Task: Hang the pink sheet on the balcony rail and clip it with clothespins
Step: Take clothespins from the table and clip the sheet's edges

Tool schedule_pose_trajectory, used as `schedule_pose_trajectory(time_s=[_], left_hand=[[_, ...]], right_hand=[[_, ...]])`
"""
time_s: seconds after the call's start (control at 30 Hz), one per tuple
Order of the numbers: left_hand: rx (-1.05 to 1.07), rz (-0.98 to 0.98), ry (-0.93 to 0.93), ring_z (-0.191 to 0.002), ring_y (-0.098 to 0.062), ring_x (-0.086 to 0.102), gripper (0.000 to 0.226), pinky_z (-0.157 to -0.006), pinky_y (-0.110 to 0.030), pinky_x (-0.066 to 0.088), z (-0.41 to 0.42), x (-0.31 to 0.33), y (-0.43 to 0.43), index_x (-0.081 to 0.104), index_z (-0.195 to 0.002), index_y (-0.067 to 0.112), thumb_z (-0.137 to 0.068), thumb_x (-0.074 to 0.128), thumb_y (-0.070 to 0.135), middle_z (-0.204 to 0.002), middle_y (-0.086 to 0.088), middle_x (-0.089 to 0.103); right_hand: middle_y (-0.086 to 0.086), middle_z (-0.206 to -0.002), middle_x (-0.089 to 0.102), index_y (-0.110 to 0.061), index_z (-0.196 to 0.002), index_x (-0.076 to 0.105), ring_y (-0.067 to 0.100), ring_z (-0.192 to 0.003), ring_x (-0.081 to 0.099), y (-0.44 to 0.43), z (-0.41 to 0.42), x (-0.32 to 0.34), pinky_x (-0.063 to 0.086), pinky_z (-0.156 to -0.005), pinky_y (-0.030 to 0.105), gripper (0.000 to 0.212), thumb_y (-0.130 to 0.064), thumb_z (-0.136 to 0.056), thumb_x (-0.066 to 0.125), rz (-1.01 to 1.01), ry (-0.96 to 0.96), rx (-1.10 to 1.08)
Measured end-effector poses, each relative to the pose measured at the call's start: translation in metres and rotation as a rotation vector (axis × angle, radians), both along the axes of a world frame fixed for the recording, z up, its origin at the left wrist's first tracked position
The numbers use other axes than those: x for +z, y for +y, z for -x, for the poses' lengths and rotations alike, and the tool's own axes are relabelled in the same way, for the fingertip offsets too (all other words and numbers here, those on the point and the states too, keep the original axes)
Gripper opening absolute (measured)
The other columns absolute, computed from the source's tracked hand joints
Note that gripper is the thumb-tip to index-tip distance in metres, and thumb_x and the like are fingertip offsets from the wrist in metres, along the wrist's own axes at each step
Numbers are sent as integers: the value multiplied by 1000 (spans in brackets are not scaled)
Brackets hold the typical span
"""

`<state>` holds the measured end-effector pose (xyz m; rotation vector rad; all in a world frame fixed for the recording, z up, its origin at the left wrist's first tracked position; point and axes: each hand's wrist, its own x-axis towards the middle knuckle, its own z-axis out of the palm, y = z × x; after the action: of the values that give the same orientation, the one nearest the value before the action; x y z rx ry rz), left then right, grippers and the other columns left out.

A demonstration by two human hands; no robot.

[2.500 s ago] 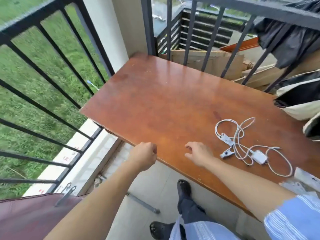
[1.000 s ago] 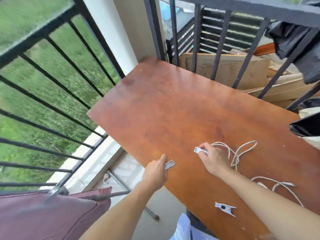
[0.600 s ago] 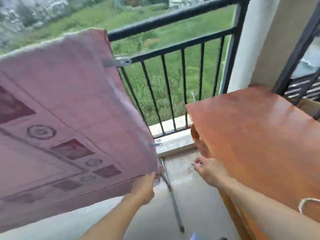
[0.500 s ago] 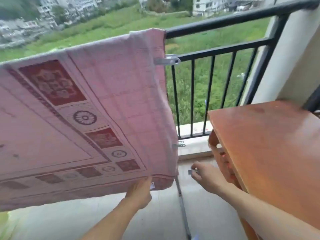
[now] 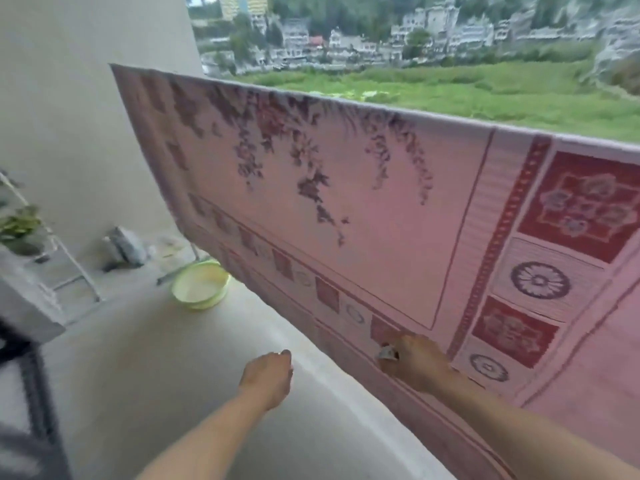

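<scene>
The pink sheet [image 5: 346, 202] with dark red squares and flower prints hangs over the balcony rail and hides it entirely. It runs from the wall at the left to the right edge of the view. My right hand [image 5: 415, 362] is against the sheet's lower border, shut on a small pale clothespin [image 5: 387, 352]. My left hand [image 5: 268, 375] hovers over the floor, left of the sheet and clear of it, fingers curled in. The clothespin seen in it half a second ago is hidden behind the back of the hand.
A light green basin [image 5: 201, 284] sits on the floor near the sheet's far lower corner. Some bags [image 5: 124, 245] lie by the white wall [image 5: 86, 98]. A white plant rack [image 5: 20, 230] stands at the left, with a dark object at the lower left.
I took clothespins off the wooden table, then turned left along the rail. My left hand has let go of the sheet's lower edge. My right hand moved onto the sheet's lower border.
</scene>
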<state>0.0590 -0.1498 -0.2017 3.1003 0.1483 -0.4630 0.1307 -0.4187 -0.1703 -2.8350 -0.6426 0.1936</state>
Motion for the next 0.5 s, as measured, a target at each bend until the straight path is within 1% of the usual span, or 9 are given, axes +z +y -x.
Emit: schedule_pose_trajectory(time_s=[0.13,0.2,0.27,0.33,0.37,0.4,0.43,0.5], left_hand=[[154,3,15,-110,-33,60,26,-85,-39,46,-5,0,77,46,-119,13,-99,39,28,-120,-11,62],[218,10,10,-110,-33,60,24,-83,-38,47,-13,1,114,47,-118,14,-98,40,24,-119,-10,63],[276,2,6,-111,-32,60,24,-82,-37,47,-27,4,150,49,-118,14,-96,41,19,-119,-10,64],[343,-18,13,-113,-31,59,27,-82,-36,47,-43,8,185,50,-120,16,-94,43,14,-120,-9,64],[378,-25,20,-114,-31,59,27,-83,-36,47,-50,9,203,51,-120,17,-94,44,13,-121,-9,64],[412,-30,23,-115,-31,59,27,-84,-36,47,-57,11,220,53,-119,17,-94,44,13,-121,-10,64],[448,-34,19,-115,-32,59,26,-84,-36,47,-63,13,238,54,-118,18,-95,44,14,-121,-10,64],[523,-31,-18,-113,-33,60,23,-83,-36,47,-75,18,273,55,-115,17,-95,43,17,-119,-10,65]], right_hand=[[-6,-107,68,-27,-102,63,22,-98,63,97,-54,-4,48,-72,31,28,-43,-79,60,-9,34,174],[-5,-105,67,-28,-99,62,22,-96,62,145,-81,-6,46,-69,31,26,-46,-80,61,-26,53,248],[-4,-101,68,-29,-92,55,22,-91,62,192,-110,-10,40,-64,30,21,-48,-84,58,-69,56,301],[-4,-98,68,-28,-92,52,23,-84,62,240,-140,-14,44,-69,31,24,-50,-87,50,-131,46,348],[-2,-98,69,-25,-96,53,25,-85,63,265,-154,-16,45,-73,33,27,-51,-89,48,-152,39,376],[0,-100,69,-22,-99,54,27,-87,64,289,-168,-18,44,-71,32,29,-49,-90,48,-168,41,402],[2,-101,69,-20,-100,53,29,-90,64,313,-181,-18,41,-66,31,28,-47,-91,49,-187,50,425],[3,-101,69,-21,-96,48,30,-87,63,364,-207,-16,34,-59,30,20,-40,-92,49,-208,60,477]])
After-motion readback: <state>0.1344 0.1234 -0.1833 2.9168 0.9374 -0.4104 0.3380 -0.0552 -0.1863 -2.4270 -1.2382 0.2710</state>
